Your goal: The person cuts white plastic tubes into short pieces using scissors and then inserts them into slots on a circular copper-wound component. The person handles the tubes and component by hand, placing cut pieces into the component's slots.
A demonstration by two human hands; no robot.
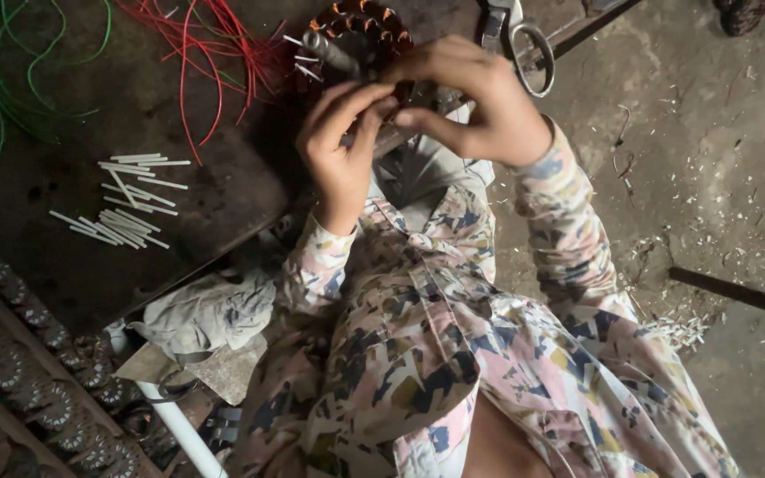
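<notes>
A round copper-wound motor stator point(358, 28) with a metal shaft sits at the edge of a dark workbench point(64, 274), upper middle of the view. My left hand point(340, 142) presses its fingers against the stator's near side. My right hand point(475, 93) curls over the stator from the right, fingertips pinched at its rim. What the fingers pinch is hidden. Both arms wear patterned pink sleeves.
Several thin white insulation strips point(126, 204) lie on the bench. Red wires point(214, 44) and green wires point(19, 62) trail at the top left. Scissors point(524, 40) lie beyond the right hand. A crumpled cloth point(214, 310) and rows of wound stators point(37, 381) sit lower left.
</notes>
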